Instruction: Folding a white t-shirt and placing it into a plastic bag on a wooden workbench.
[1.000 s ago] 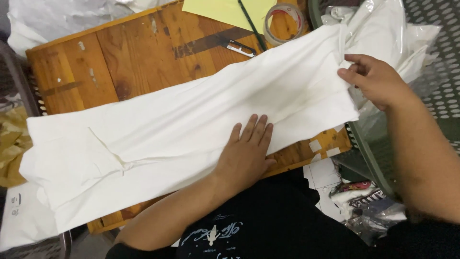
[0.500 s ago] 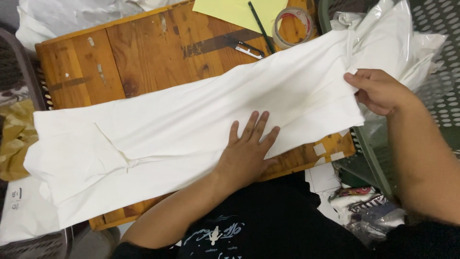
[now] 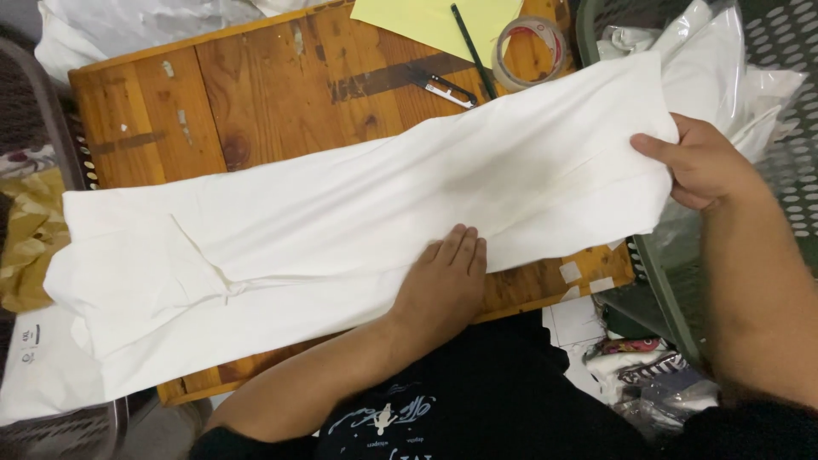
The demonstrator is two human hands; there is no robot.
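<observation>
While left hand flattens white cloth, tape roll sits beyond

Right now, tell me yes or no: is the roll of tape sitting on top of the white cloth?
No, the roll of tape rests on the wooden table beyond the white cloth, apart from it.

Matt white cloth, smooth weave with soft creases and a faint yellowish stain, lies over a worn, scuffed wooden table with patchy varnish. At twelve o'clock, matt yellow paper; at one o'clock a glossy tape roll. At two o'clock, shiny crinkled clear plastic bags.
</observation>
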